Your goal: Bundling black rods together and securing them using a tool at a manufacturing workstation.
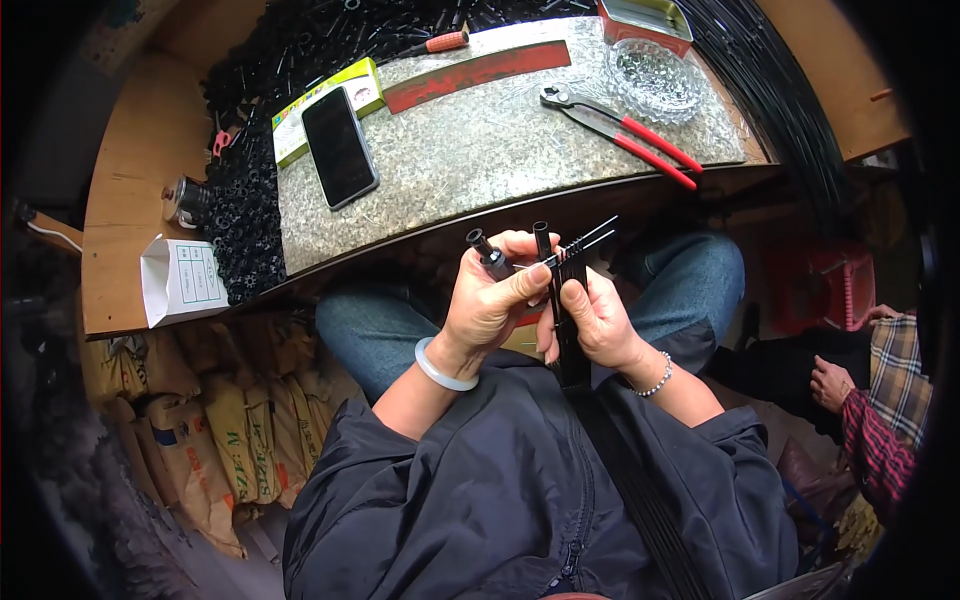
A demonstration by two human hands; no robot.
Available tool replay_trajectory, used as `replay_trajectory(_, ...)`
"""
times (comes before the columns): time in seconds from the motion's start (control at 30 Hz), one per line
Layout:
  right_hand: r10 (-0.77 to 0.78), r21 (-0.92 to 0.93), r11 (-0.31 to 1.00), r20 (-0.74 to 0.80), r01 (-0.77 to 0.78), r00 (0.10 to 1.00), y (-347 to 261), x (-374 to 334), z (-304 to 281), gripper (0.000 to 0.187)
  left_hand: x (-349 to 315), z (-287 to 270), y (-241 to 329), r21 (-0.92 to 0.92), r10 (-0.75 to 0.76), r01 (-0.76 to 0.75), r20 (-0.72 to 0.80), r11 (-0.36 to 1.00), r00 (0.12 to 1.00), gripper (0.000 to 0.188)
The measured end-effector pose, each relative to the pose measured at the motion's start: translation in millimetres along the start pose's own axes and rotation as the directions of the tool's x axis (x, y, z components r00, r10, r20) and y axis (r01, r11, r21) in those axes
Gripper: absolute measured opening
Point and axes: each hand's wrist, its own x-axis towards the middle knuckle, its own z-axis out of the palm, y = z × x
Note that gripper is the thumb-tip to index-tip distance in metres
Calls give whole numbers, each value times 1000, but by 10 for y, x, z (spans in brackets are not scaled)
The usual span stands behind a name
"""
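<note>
My left hand [476, 308], with a pale bangle at its wrist, is closed around a short black tubular part [489, 253]. Between its thumb and fingers, thin rods [598, 236] with small dark pieces on them point to the upper right. A second black tube [541, 238] stands upright between the two hands; which hand grips it I cannot tell. My right hand [606, 328], wearing a beaded bracelet, is closed on a bundle of long black strips [630, 470] that runs down over my dark jacket. The fingers partly hide the held pieces.
Ahead lies a speckled board [450, 170] with a phone [340, 147], red-handled pliers [625, 135], a red flat bar [480, 75] and a glass dish [655, 82]. Small black parts [245, 230] heap around it. Long black rods [770, 90] hang at right. Another person's hand [832, 384] is at far right.
</note>
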Motion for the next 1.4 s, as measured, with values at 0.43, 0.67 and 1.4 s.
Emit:
replay_trajectory(0.43, 31, -70, 997, 29, -29, 999, 13, 14, -45, 63, 111, -107, 68, 70, -108, 103, 79, 992, 991, 18)
replay_trajectory(0.67, 81, -81, 994, 61, -76, 995, -18, 65, -87, 69, 165, -124, 83, 197, -79, 63, 77, 978, 994, 14)
replay_trajectory(1.4, 120, -38, 992, 12, -120, 993, 56, 74, -100, 68, 370, 213, 499, 58, -3, 8, -73, 998, 997, 36)
